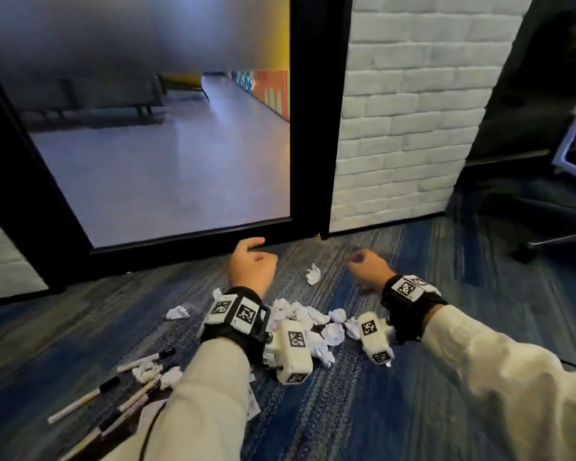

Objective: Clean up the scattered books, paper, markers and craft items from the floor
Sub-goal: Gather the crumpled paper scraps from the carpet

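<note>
Head view: our left hand [251, 269] hovers mid-frame over the carpet [396, 410], near the black door frame [308, 128]. Its fingers are loosely curled w/ nothing in them. Our right hand [368, 269], centre-right, is motion-blurred. The fingers look curled, but we can't tell if it holds anything. Both wrists carry black bands [243, 314] w/ white tag blocks.

Task stuff: the main heap of crumpled paper balls [313, 319] lies at centre, btw our two wrists. One stray ball [313, 273] sits higher, btw the hands, and another ball [177, 312] lies left of the heap. Markers [84, 399] lie lower left w/ a few more paper wads [146, 371], partly under our left sleeve [197, 410]. No books in view.

Handling, as we judge it: the paper balls are v. light, soft and can't be hurt by squeezing. We'd scoop several at once w/ cupped hands, though some may roll or spill out. The markers are stiff, smooth and apt to roll, so pinch mid-barrel or rake them into a bundle first.
</note>
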